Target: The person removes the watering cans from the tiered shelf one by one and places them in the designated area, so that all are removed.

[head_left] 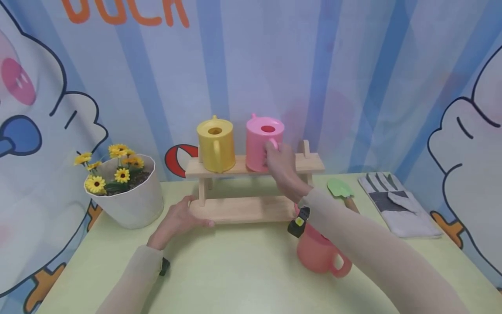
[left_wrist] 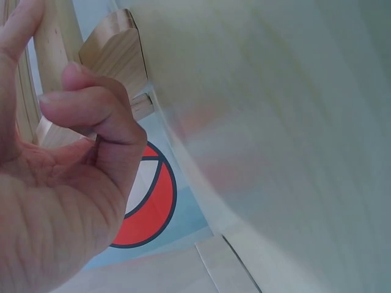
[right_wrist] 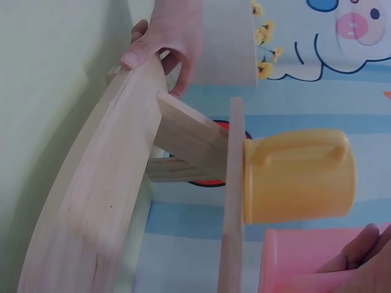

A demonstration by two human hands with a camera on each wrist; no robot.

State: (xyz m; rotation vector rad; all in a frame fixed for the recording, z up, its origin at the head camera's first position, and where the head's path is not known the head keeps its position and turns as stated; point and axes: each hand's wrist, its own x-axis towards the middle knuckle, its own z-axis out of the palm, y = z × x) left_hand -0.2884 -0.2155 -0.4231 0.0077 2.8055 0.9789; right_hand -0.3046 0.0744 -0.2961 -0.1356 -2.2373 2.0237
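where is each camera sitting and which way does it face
Head: above the table, looking forward and down at the wooden rack; both hands and forearms show.
Left wrist: beside the left hand, looking past curled fingers at the rack's wood and the table.
Right wrist: looking sideways along the rack at the yellow can; right hand fingertips show.
Head and right wrist share the yellow can.

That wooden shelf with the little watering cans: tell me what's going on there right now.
A person's right hand grips the handle of the pink plastic watering can, which stands on the top board of the small two-tier wooden shelf, beside a yellow plastic watering can. The left hand holds the left end of the shelf's bottom board. A coral-coloured plastic watering can stands on the pale green table in front of the shelf.
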